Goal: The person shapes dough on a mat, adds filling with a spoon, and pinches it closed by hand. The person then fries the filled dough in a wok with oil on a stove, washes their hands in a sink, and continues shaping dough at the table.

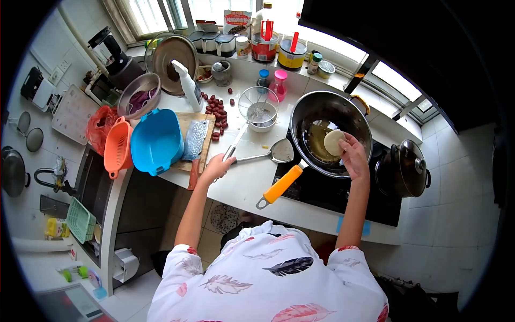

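Observation:
My left hand [216, 167] is closed around the handle of a wire strainer [252, 102], whose basket is over a small metal bowl [264, 126]. Just right of that hand lies a ladle [281, 151], its handle end close to my fingers. Over the wok [306, 115], my right hand [354, 156] pinches a pale round disc [333, 143] that looks like dough. Some oil [317, 134] shows in the bottom of the wok. The wok's orange handle [283, 185] points toward me.
A cleaver [196, 140] lies on a cutting board [185, 121], with red dates [215, 110] beside it. Left of these are a blue basin [155, 142] and an orange basket [118, 147]. A lidded pot [409, 167] is right of the wok. Jars and tins line the windowsill.

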Available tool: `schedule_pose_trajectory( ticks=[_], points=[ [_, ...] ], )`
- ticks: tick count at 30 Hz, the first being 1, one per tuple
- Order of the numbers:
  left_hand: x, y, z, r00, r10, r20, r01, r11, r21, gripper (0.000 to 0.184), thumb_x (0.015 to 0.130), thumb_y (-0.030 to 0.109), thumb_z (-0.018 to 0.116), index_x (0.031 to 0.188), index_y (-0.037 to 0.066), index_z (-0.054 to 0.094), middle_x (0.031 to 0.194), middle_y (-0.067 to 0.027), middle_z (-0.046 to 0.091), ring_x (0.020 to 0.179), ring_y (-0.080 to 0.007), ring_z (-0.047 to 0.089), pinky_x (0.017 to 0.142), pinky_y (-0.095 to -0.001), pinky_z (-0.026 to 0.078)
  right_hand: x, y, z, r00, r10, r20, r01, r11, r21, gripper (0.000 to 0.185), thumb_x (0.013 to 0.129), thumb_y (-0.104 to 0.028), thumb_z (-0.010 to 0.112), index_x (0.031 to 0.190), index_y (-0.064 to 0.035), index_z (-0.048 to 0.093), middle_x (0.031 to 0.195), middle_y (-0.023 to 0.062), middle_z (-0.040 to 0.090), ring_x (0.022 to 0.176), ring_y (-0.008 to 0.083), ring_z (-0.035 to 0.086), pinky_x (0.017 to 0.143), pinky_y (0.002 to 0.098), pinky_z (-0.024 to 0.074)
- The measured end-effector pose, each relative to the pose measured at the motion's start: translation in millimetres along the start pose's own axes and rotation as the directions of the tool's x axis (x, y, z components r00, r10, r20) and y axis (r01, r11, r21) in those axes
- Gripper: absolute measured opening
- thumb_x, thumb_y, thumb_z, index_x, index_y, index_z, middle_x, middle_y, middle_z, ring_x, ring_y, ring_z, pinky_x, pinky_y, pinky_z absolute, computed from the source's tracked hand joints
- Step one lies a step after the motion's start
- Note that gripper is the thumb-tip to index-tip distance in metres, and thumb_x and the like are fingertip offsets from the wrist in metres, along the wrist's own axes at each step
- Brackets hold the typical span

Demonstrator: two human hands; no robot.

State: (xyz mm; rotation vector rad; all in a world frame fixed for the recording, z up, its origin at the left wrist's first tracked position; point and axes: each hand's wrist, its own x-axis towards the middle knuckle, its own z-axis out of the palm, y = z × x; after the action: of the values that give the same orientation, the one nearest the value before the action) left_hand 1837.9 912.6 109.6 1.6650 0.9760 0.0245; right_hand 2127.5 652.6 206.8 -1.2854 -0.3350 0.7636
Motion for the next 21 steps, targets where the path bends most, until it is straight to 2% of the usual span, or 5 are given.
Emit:
schedule_pose_trajectory(
  ticks=[7,12,15,17,21],
  points=[
    [17,-31,12,0.996,0.061,-0.069,-0.052,0.99,0.128,0.032,0.08,0.035,0.061,0.075,0.004,0.054,0.054,-0.0034,0.05,0.046,-0.0118,0.05,0.043,-0.0276,0.04,-4,4,10,1.0,0.011,0.029,-0.012,1.0,0.015,0.032,0.083,-0.007,0.059,0.112,0.0005,0.05,0.102,0.006,0.057,0.093,0.013,0.056,0.083,0.0252,0.0463],
    [47,-64,13,0.864,0.337,-0.374,-0.143,0.877,0.458,0.025,0.074,0.025,0.065,0.082,0.001,0.058,0.072,-0.0159,0.059,0.07,-0.0357,0.056,0.064,-0.0415,0.045,-8,0,9,0.999,0.033,0.015,-0.033,0.999,-0.008,0.032,0.082,-0.007,0.059,0.112,0.0006,0.051,0.101,0.0058,0.058,0.092,0.0131,0.056,0.082,0.0254,0.0464],
    [54,-63,9,0.728,0.547,-0.414,-0.244,0.771,0.589,0.022,0.072,0.02,0.068,0.078,0.001,0.058,0.08,-0.0168,0.057,0.076,-0.0345,0.055,0.065,-0.0388,0.044,-11,0,5,0.998,-0.003,-0.059,-0.003,0.996,-0.087,0.031,0.082,-0.007,0.06,0.111,-0.0001,0.051,0.1,0.0054,0.058,0.091,0.0128,0.057,0.082,0.025,0.0462],
    [56,-63,8,0.777,0.479,-0.409,-0.16,0.778,0.608,0.02,0.071,0.017,0.069,0.084,0.004,0.06,0.088,-0.0139,0.056,0.085,-0.0313,0.053,0.073,-0.0385,0.041,-12,0,2,0.997,-0.029,-0.072,0.021,0.993,-0.118,0.032,0.081,-0.006,0.061,0.111,-0.0006,0.052,0.099,0.005,0.059,0.09,0.0124,0.057,0.081,0.0243,0.0458],
    [49,-57,15,0.652,0.646,-0.397,-0.198,0.651,0.733,0.036,0.069,0.011,0.068,0.103,0.007,0.057,0.097,-0.0081,0.052,0.092,-0.0258,0.048,0.083,-0.0387,0.036,-19,-4,6,0.995,-0.017,-0.097,-0.001,0.983,-0.183,0.032,0.081,-0.006,0.06,0.111,-0.0003,0.052,0.1,0.0057,0.059,0.091,0.0123,0.057,0.081,0.0239,0.0453]
  ],
)
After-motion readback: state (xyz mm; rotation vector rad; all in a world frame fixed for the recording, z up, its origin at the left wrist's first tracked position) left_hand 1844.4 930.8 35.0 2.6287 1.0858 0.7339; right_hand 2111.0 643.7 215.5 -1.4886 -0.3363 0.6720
